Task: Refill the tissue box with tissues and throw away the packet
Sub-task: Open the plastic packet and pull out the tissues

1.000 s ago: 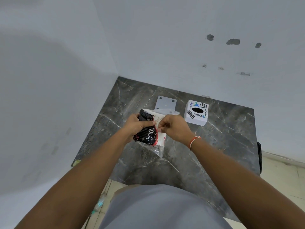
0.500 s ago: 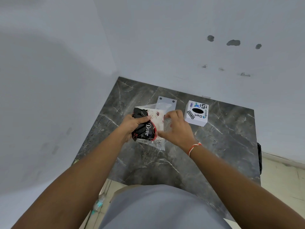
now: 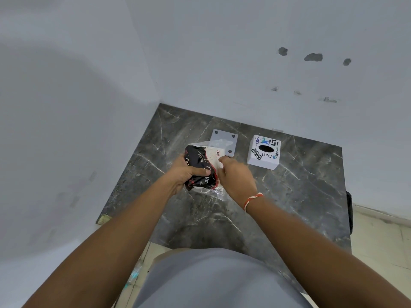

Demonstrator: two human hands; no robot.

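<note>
Grey marble table (image 3: 289,196) fills a white-walled corner. Taking the tissue box (image 3: 264,154) as landmark, the tissue packet (image 3: 201,168) lies well to its left, with a small white plate (image 3: 224,138) between them at the back. The left hand (image 3: 184,175) grips the packet's dark end, thumb wrapped over it. The right hand (image 3: 236,177), nearer the box, pinches the white tissues at the packet's open side. The box lies rightward of the right hand, its oval slot facing up.

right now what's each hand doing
Left hand: grips the tissue packet.
Right hand: fingers on the packet's tissues; grip cannot be told.
</note>
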